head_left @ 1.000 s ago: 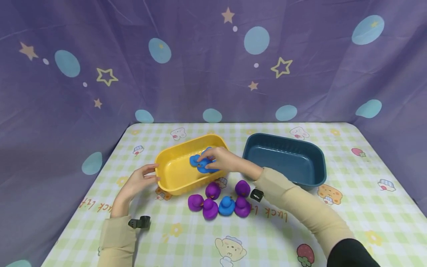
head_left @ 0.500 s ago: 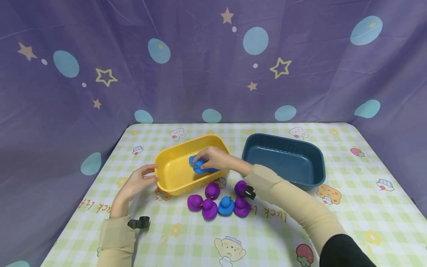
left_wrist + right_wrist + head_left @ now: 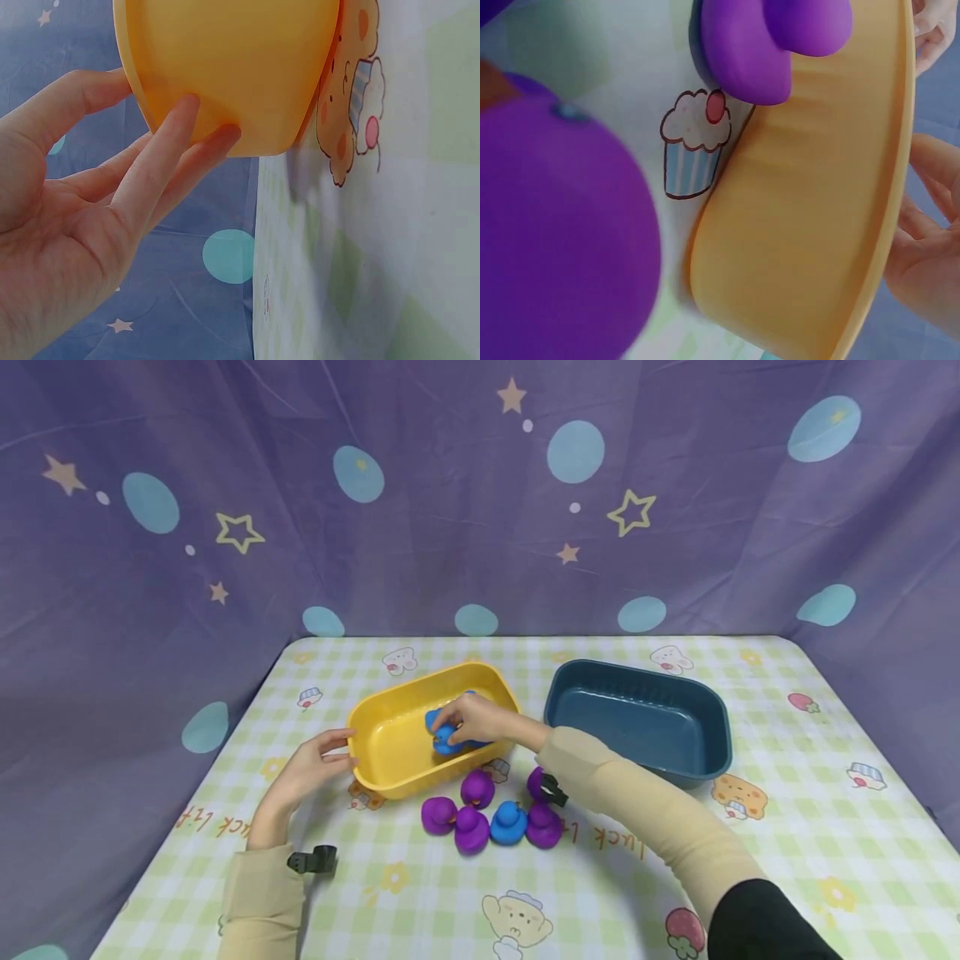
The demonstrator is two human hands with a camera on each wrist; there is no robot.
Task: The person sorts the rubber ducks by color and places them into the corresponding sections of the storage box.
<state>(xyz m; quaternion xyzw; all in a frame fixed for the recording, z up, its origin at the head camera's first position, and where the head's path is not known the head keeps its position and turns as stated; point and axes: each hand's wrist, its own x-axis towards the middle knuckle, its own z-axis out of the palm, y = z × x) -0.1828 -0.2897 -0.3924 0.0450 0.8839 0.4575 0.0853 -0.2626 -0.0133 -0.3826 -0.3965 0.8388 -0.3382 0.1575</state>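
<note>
My right hand (image 3: 480,720) reaches over the near right side of the yellow basin (image 3: 393,727) and pinches a blue rubber duck (image 3: 446,741) low inside it. More blue ducks lie around and under that hand, partly hidden by it. At the basin's left end, my left hand (image 3: 311,768) touches the rim and outer wall. In the left wrist view its fingers (image 3: 161,150) extend along the yellow wall. The right wrist view has the outside of the basin, with the right hand (image 3: 930,247) beyond the rim and the duck hidden.
In front of the basin sit several purple ducks (image 3: 472,831) and one blue duck (image 3: 508,823). A dark teal basin (image 3: 637,727) with nothing in it stands to the right. The tablecloth (image 3: 405,910) is checked, and a purple curtain (image 3: 450,585) hangs behind.
The right hand has shifted slightly left within the yellow basin, and the blue duck at its fingers has moved a little left and nearer. My left hand keeps its place.
</note>
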